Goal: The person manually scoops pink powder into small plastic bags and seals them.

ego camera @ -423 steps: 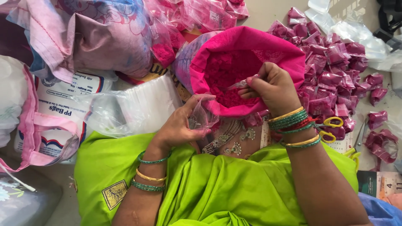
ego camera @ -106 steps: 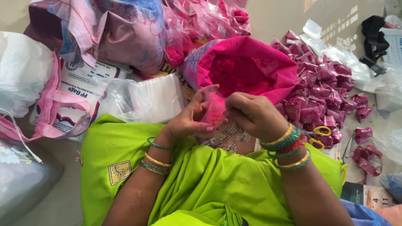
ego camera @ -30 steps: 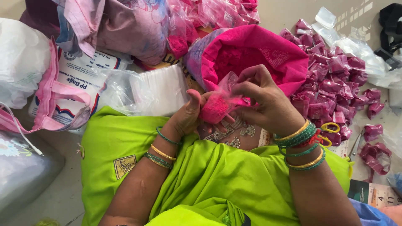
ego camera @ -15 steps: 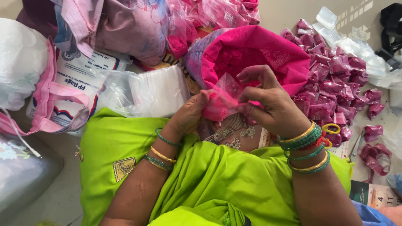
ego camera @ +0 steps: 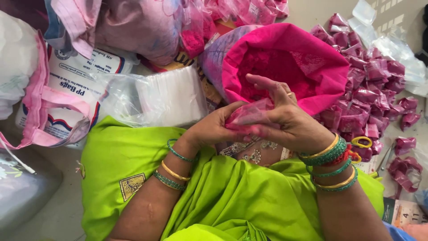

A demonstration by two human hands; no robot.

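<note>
Both hands meet over my lap, which is draped in bright green cloth (ego camera: 232, 201). My left hand (ego camera: 209, 129) holds the lower side of a small clear packet of pink powder (ego camera: 249, 115). My right hand (ego camera: 285, 118) lies over the packet's right end, fingers spread toward the left and pinching it. Just beyond the hands stands a big bag lined in pink (ego camera: 330, 58), open and filled with pink powder (ego camera: 272, 67). Green, gold and red bangles circle both wrists.
A heap of filled pink packets (ego camera: 370, 85) lies to the right, with a yellow ring-shaped object (ego camera: 361, 142) near my right wrist. A stack of empty clear bags (ego camera: 165, 96) sits left of the hands. Printed white sacks (ego camera: 62, 89) and bulging plastic bags crowd the left and top.
The hands have come down slightly toward my lap with the packet. My right fingers have spread out flatter over it than half a second ago.
</note>
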